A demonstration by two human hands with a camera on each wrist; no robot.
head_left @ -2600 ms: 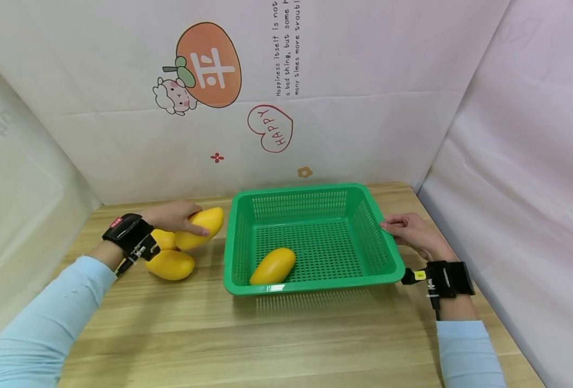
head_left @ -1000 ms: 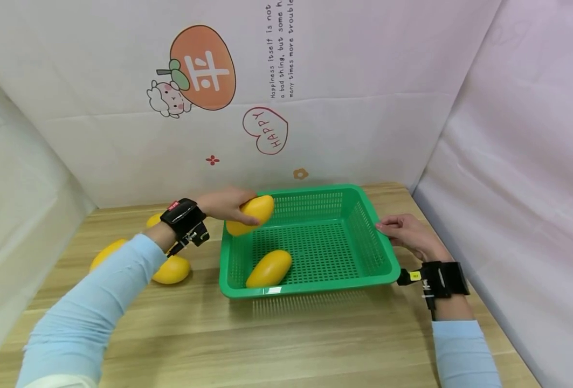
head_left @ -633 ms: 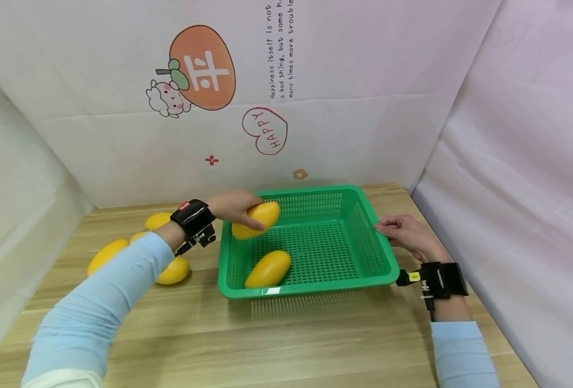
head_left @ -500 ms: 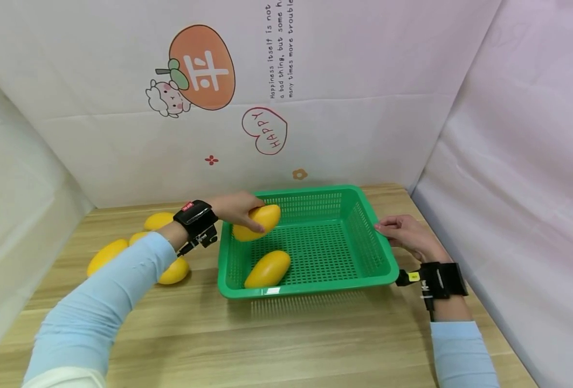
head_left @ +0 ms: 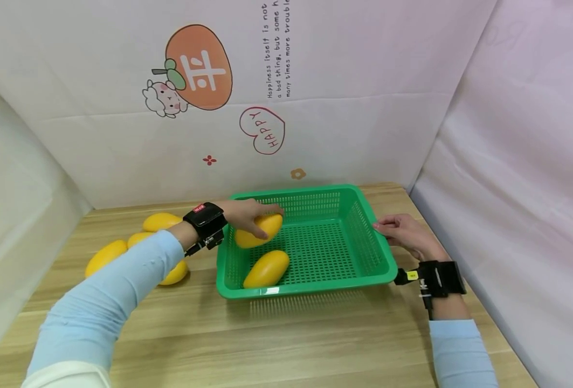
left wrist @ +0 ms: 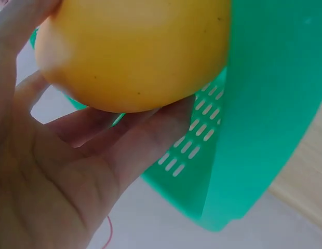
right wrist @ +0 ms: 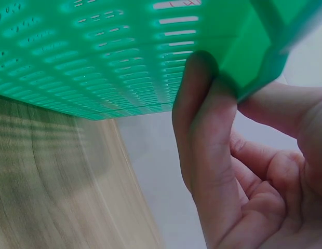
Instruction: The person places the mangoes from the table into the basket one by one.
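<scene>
In the head view, my left hand (head_left: 244,213) is over the left side of a green plastic basket (head_left: 315,282). Its fingers have spread loosely around a yellow mango (head_left: 256,237), thumb on the near side. The left wrist view shows this mango (left wrist: 135,52) close up, apart from the palm, with fingertips along it. A second mango (head_left: 267,269) lies in the basket's near left corner. My right hand (head_left: 407,235) pinches the basket's right rim; in the right wrist view, fingers (right wrist: 213,140) lie under the rim with the thumb opposite.
Several more mangoes lie on the wooden table (head_left: 276,345) left of the basket, among them one at the back (head_left: 161,221) and one at far left (head_left: 106,257). My left forearm partly covers them. White printed cloth (head_left: 354,129) walls the back and sides.
My left hand carried the mango right from the pile into the basket, then lowered it slightly, and its fingers have loosened and spread. My right hand keeps its hold on the rim.
</scene>
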